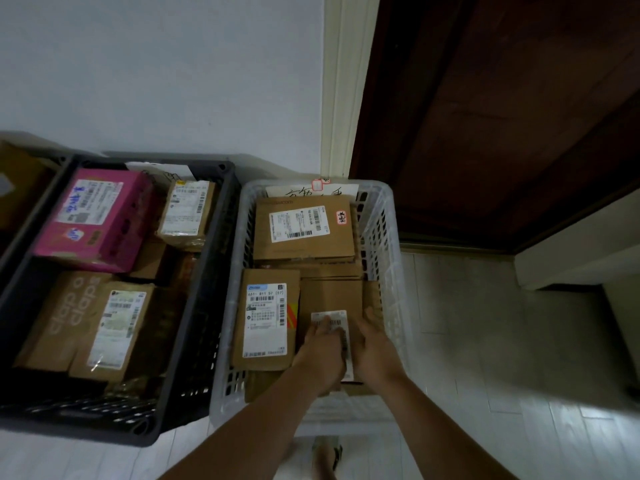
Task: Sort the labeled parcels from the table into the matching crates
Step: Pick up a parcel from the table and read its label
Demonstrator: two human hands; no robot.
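Note:
A brown cardboard parcel (330, 294) with a white barcode label lies in the near right part of the white plastic crate (389, 216). My left hand (320, 349) holds its left side with the thumb on the label. At the parcel's right edge, my right hand (375, 346) grips it, fingers down between parcel and crate wall. The crate also holds a labelled parcel (265, 320) to the left and a larger one (304, 226) at the back. A handwritten paper sign (311, 192) stands at the crate's far wall.
A black crate (195, 327) stands close to the left with a pink box (97, 220) and several brown parcels. A dark wooden door (485, 116) and pale tiled floor (485, 341) are on the right. My foot (325, 455) is below the crate.

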